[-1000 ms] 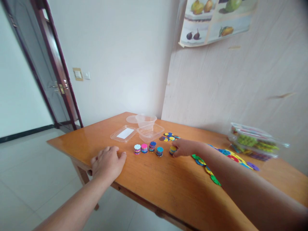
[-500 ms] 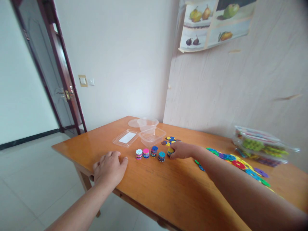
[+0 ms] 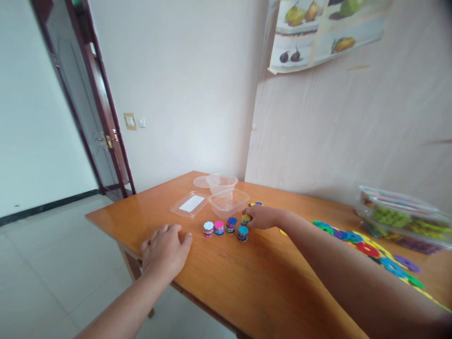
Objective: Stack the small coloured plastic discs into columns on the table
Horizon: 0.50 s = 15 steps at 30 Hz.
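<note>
My left hand (image 3: 165, 250) lies flat on the wooden table (image 3: 247, 282) near its front edge, fingers spread, holding nothing. My right hand (image 3: 260, 217) reaches across the table, fingers curled round a small stack of coloured discs (image 3: 245, 219). Just in front of it stand several more short stacks of discs (image 3: 226, 227) in a row. A few loose discs (image 3: 256, 204) show behind the right hand.
Clear plastic tubs (image 3: 228, 201) and a flat lid (image 3: 189, 204) sit at the table's far corner. A trail of loose coloured discs (image 3: 367, 247) runs along the right side toward a clear box of pieces (image 3: 402, 215). A door (image 3: 102, 117) stands left.
My right hand has drawn the small stack to the left and farther back, behind the row of stacks. The view has swung slightly right; my left hand stays flat.
</note>
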{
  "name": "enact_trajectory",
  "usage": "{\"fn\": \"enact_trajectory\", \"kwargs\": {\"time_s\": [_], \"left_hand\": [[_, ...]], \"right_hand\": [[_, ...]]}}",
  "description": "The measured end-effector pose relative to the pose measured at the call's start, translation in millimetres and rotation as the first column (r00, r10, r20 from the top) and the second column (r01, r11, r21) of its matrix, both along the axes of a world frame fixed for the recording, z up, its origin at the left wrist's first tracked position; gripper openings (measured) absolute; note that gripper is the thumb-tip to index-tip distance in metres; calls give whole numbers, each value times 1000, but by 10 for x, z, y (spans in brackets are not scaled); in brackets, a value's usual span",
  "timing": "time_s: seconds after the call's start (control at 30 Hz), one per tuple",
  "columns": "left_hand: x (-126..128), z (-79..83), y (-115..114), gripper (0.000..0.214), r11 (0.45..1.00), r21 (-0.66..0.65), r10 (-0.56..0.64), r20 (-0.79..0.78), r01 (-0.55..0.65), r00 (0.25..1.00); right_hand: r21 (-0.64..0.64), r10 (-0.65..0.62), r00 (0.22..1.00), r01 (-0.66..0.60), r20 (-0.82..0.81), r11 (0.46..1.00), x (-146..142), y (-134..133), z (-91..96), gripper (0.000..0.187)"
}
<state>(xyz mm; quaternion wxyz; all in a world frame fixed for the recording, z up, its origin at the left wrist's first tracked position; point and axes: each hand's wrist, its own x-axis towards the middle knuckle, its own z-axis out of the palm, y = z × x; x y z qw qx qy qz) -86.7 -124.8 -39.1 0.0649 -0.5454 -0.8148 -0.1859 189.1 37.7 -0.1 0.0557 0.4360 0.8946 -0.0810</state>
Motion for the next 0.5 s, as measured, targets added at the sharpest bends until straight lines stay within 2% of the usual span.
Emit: {"fn": "enact_trajectory", "kwargs": {"time_s": [0.17, 0.33, 0.5], "left_hand": [[-2, -3, -17, 44, 1000, 7, -9, 0, 9, 1000], [-1, -10, -15, 44, 1000, 2, 1, -1, -1, 1000], [2, 4, -7, 43, 1000, 7, -7, 1, 7, 1000]], "right_hand": [[-40, 58, 998, -57, 10, 998, -78, 50, 16, 33], [-72, 99, 995, -98, 14, 993, -122, 45, 65, 30], [-43, 102, 995, -101, 23, 994, -128, 49, 90, 28]]}}
